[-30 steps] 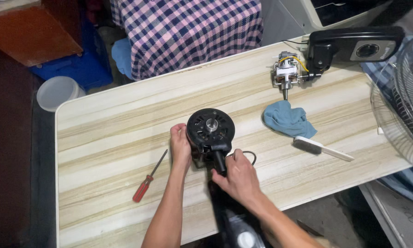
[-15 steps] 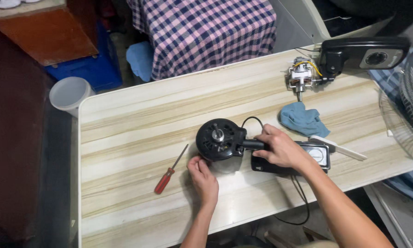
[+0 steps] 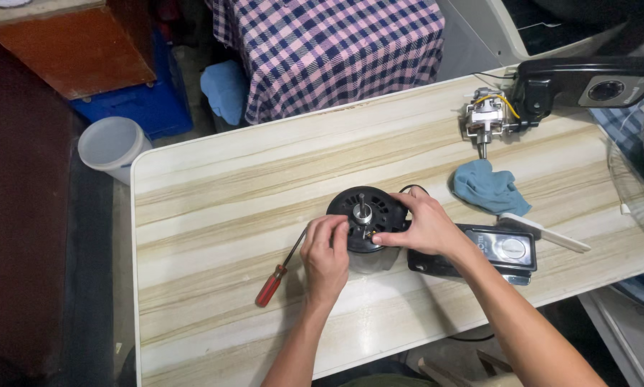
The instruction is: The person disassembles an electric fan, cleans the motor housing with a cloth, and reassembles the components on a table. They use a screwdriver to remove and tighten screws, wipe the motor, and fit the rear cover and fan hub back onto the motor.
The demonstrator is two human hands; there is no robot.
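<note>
Your left hand (image 3: 327,252): fingers curled on the black fan motor (image 3: 367,217) rim.
Your right hand (image 3: 423,226): pinching its front edge.
Beside you: red-handled screwdriver (image 3: 280,270).

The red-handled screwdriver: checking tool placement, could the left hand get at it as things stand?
Probably yes: the screwdriver lies on bare table just beside the left hand, nothing between, though that hand rests on the motor housing.

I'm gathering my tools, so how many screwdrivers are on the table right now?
1. A red-handled screwdriver lies on the table, just beside the left hand. Others may be hidden under the hands or the blue cloth.
</note>
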